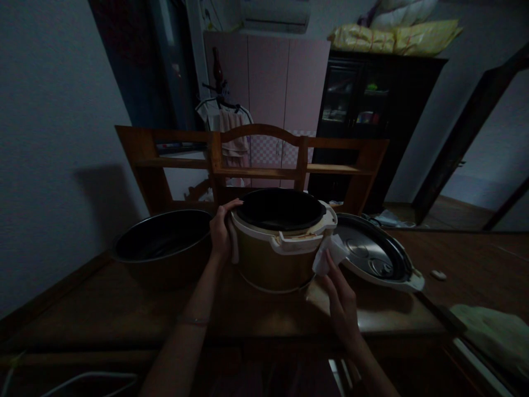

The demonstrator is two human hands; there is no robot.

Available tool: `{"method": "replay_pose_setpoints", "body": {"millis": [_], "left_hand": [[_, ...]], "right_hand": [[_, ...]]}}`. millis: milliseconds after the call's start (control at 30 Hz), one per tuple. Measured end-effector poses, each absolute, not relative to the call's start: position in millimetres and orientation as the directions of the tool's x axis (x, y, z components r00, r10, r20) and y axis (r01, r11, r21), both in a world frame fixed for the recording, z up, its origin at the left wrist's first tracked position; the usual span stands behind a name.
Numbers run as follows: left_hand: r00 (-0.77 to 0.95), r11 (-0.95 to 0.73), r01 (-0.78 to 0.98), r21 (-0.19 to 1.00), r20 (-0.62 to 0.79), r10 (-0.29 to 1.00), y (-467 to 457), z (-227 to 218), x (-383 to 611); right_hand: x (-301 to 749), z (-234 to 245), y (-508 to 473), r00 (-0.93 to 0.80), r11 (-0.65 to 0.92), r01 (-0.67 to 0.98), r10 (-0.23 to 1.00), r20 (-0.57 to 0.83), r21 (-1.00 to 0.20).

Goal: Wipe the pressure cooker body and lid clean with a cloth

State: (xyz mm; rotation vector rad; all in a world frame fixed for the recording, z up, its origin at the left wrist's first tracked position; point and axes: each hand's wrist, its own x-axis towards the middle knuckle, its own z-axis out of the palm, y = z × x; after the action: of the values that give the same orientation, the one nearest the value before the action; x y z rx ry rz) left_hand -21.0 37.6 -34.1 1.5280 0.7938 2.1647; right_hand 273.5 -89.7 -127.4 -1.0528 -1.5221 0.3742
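Note:
An electric pressure cooker body [264,262], gold-coloured with a white rim, stands upright on a wooden desk with its dark cavity uncovered. My left hand [222,231] is wrapped round the cooker's left side, thumb side toward the rim. Pinched in my right hand [339,295] is a white tissue [328,256], held against the cooker's right side below the rim. Brownish stains mark the rim near the front latch. To the left sits a dark inner pot [165,234]. On the right the round lid [372,251] lies with its metal inside facing up.
Behind the cooker rises the desk's wooden shelf frame [260,131]. The wall [61,138] borders the desk on the left. A small white object [438,274] lies beyond the lid, and pale cloth [491,333] is at the lower right. The room is dim.

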Motion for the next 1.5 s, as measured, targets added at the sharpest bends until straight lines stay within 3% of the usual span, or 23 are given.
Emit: {"method": "replay_pose_setpoints", "body": {"millis": [233,500,633,967,1167,1500], "left_hand": [[-0.351,-0.775,-0.005,0.632,0.724,0.593,38.0,-35.3,-18.8],[-0.36,-0.77,-0.034,0.637,0.711,0.604,40.9,-36.4,-18.3],[-0.355,-0.764,-0.013,0.646,0.711,0.607,39.9,-36.3,-17.8],[-0.352,-0.76,-0.013,0.65,0.708,0.612,39.5,-36.8,-18.5],[-0.385,-0.767,-0.01,0.641,0.706,0.595,41.0,-37.0,-16.2],[-0.375,-0.768,-0.017,0.64,0.708,0.598,40.9,-37.8,-16.7]], "right_hand": [[250.9,-128.7,-76.4,0.103,0.522,0.317,0.811,0.576,-0.792],[241.6,-143.0,-82.6,0.02,0.516,0.37,0.827,0.562,-0.773],[236.4,-141.4,-87.5,-0.057,0.52,0.436,0.83,0.555,-0.734],[250.2,-105.5,-64.5,-0.093,0.636,0.515,0.708,0.7,-0.575],[249.3,-110.7,-72.5,-0.095,0.611,0.482,0.749,0.656,-0.628],[228.4,-151.6,-94.9,0.031,0.418,0.426,0.88,0.475,-0.802]]}}
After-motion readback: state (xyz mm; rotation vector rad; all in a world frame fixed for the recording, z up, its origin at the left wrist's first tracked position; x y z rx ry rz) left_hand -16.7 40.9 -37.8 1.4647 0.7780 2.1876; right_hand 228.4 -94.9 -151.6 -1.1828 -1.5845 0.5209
